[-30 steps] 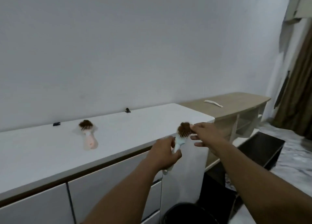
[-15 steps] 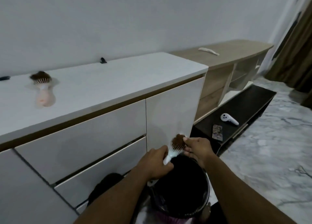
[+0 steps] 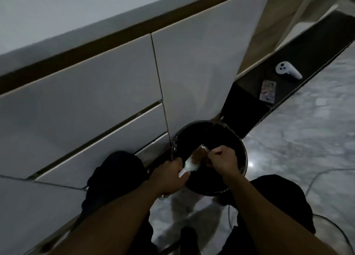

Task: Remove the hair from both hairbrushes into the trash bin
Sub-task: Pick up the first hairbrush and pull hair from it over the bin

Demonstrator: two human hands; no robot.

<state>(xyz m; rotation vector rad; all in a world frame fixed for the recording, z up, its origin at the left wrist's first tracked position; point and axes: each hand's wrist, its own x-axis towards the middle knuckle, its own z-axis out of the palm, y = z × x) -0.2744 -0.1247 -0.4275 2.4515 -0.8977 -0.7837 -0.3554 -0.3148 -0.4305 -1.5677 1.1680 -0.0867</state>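
A pale hairbrush (image 3: 193, 161) with brown hair (image 3: 199, 154) tangled in its bristles is held over the open black trash bin (image 3: 242, 149) on the floor. My left hand (image 3: 169, 175) is closed around the brush handle. My right hand (image 3: 222, 159) is a closed fist at the brush head, pinching the brown hair. The second hairbrush is out of view.
White cabinet drawers (image 3: 96, 93) stand just behind the bin. To the right, a low black shelf (image 3: 288, 49) carries a white controller (image 3: 288, 71) and a phone (image 3: 268, 90). Marble floor (image 3: 307, 139) stretches right. My dark-clothed knees flank the bin.
The view has dropped from the counter to the bin. Both hands carried the brush down over the bin, and my right hand has closed on the hair.
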